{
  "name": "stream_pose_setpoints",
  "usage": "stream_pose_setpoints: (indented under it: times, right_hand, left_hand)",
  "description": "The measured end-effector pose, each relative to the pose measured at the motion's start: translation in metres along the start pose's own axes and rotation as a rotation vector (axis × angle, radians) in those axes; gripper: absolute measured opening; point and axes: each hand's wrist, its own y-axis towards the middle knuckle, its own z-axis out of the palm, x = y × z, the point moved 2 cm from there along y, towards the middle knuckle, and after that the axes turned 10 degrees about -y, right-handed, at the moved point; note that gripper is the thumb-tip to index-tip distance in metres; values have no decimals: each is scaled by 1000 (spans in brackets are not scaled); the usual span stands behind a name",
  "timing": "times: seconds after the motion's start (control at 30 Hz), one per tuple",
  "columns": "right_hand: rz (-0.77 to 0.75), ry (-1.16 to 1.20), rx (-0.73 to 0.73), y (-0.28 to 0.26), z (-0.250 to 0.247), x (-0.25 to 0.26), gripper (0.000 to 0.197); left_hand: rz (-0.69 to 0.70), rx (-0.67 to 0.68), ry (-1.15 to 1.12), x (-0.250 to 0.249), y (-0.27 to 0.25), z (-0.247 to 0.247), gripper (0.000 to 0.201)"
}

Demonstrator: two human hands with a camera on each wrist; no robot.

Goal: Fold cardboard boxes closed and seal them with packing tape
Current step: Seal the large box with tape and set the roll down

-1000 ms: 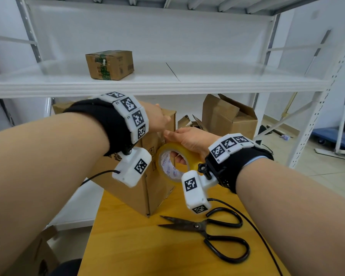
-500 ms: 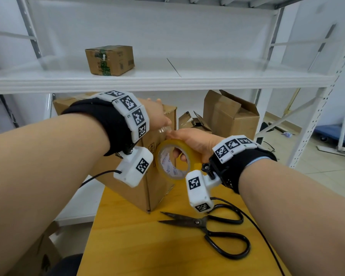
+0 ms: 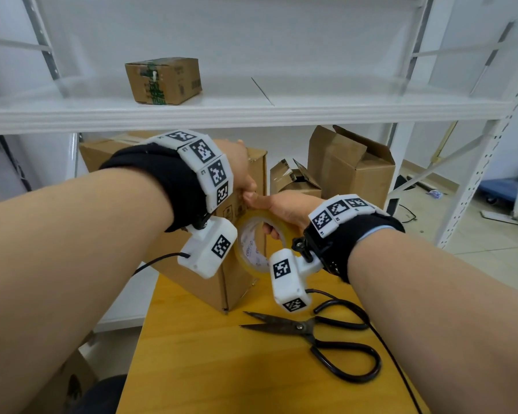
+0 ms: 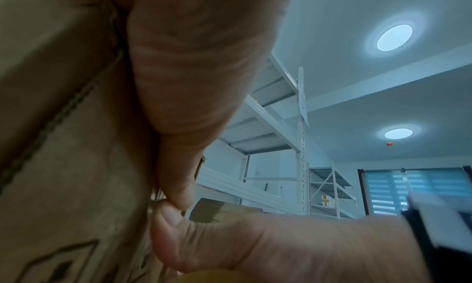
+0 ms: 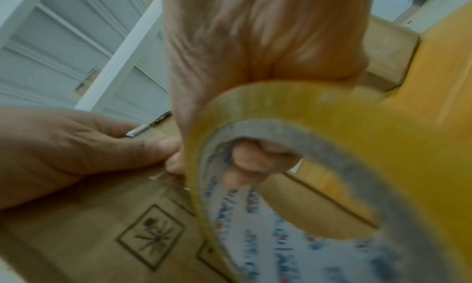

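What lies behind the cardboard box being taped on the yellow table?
Behind the cardboard box two opened boxes stand under the white shelf, flaps up, one smaller. The left hand and right hand with the tape roll cover whatever sits lower.

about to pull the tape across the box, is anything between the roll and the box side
Nothing visible does. The right hand grips the tape roll right against the box, and the left hand pinches at the box beside it. The scissors lie apart on the table.
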Motion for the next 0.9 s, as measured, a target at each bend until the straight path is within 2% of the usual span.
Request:
stream_pose_setpoints:
  times: [0.2, 0.27, 0.37, 0.47, 0.6, 0.77, 0.9]
  right_hand:
    - [-86, 177, 196, -9, -2, -18, 50]
    - [-92, 73, 162, -6, -3, -14, 65]
    - [-45, -128, 61, 2, 0, -11, 102]
    - [-1, -203, -2, 10, 3, -13, 105]
    - [28, -215, -13, 17, 3, -14, 121]
    - [-71, -233, 74, 4, -1, -20, 101]
    - [-47, -224, 52, 14, -1, -22, 91]
  left_hand:
    - [-42, -13, 3, -1, 6, 5, 93]
    - [-37, -13, 17, -2, 4, 5, 92]
    - [-34, -14, 25, -2, -1, 2, 89]
    - [-29, -19, 9, -1, -4, 1, 83]
    - [-34, -20, -1, 1, -5, 1, 85]
    - [-13, -44, 4, -2, -6, 1, 80]
    - [-18, -6, 34, -1, -9, -1, 78]
